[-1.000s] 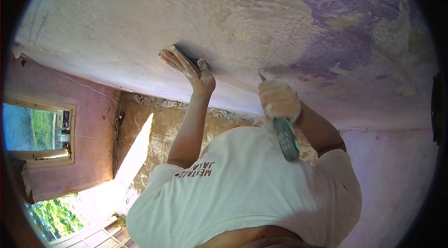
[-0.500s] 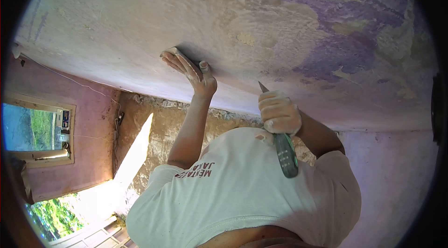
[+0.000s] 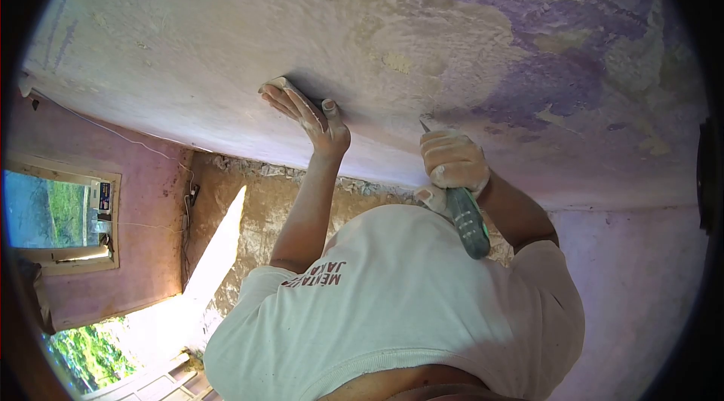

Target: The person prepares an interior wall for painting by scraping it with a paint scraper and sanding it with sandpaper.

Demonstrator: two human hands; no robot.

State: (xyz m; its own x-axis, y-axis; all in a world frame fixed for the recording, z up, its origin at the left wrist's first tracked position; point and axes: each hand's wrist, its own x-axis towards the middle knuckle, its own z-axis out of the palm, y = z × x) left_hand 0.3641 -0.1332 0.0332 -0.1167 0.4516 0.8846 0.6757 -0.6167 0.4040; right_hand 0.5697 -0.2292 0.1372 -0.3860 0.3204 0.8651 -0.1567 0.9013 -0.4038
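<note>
My left hand (image 3: 323,128) presses a thin flat piece (image 3: 276,84) against the pale plastered wall (image 3: 226,31), thumb on the near side; what the piece is made of is hard to tell. At the right, my right hand (image 3: 456,163) is closed round a tool with a dark green and black handle (image 3: 470,229). Its narrow pointed blade (image 3: 424,126) sticks out above the fist, the tip close to a small mark on the wall; whether it touches is unclear. The handle hangs down in front of the white shirt (image 3: 407,288).
Purple paint patches (image 3: 558,88) cover part of the wall at the upper right. A window (image 3: 64,208) is set in the pink wall (image 3: 151,190) at the left, with a cable along it. Below is a bright opening with greenery (image 3: 94,352). A rough brown wall (image 3: 279,197) stands behind.
My right hand and the tool have shifted slightly up towards the wall, with the handle end higher and a little further right. My left hand has stayed in place.
</note>
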